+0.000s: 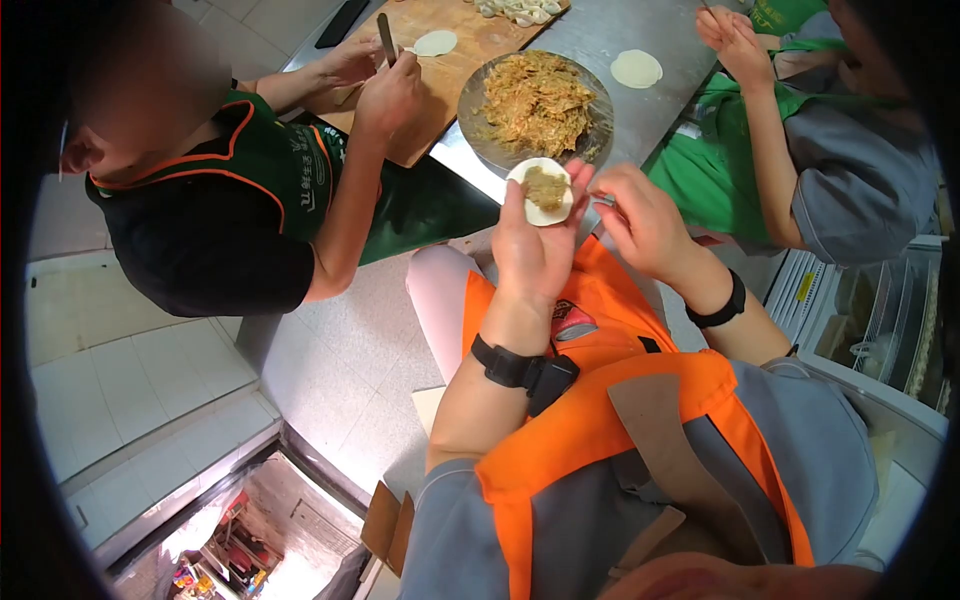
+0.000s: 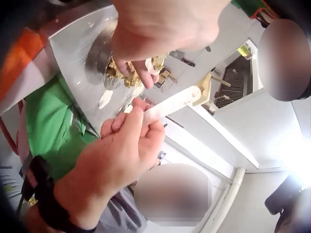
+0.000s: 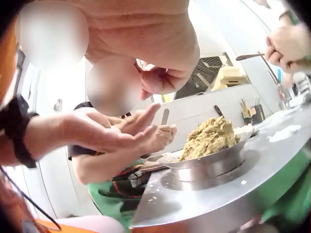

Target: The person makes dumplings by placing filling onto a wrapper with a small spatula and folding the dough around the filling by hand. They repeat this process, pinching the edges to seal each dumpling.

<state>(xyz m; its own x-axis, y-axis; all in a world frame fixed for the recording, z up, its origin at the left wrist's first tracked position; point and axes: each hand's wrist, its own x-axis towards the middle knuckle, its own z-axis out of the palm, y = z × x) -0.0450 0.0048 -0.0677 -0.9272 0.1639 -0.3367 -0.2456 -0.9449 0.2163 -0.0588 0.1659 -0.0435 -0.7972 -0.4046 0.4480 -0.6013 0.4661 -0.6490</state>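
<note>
Left fingers (image 1: 579, 174) straight, carrying wrapper (image 1: 549, 215) topped with filling (image 1: 543, 187) | right fingers (image 2: 154, 135) pinching spatula (image 2: 173, 105) | wrapper near metal bowl (image 1: 474, 131), bowl heaped with filling, on tabletop (image 1: 655, 108)

Filling (image 1: 540, 100) lay in bowl (image 1: 472, 127) on table (image 1: 597, 32); board (image 1: 418, 125) sat left, dumplings (image 1: 520, 10) on far end; wrapper (image 1: 637, 69) right.

- A heaped bowl (image 1: 472, 115) stands in the way at the table's near edge.
- Steel tabletop (image 1: 652, 120) offers passage to its right, past a flat dough round (image 1: 637, 69).
- At left, a worker's hands (image 1: 388, 100) obstruct the wooden board (image 1: 428, 118).
</note>
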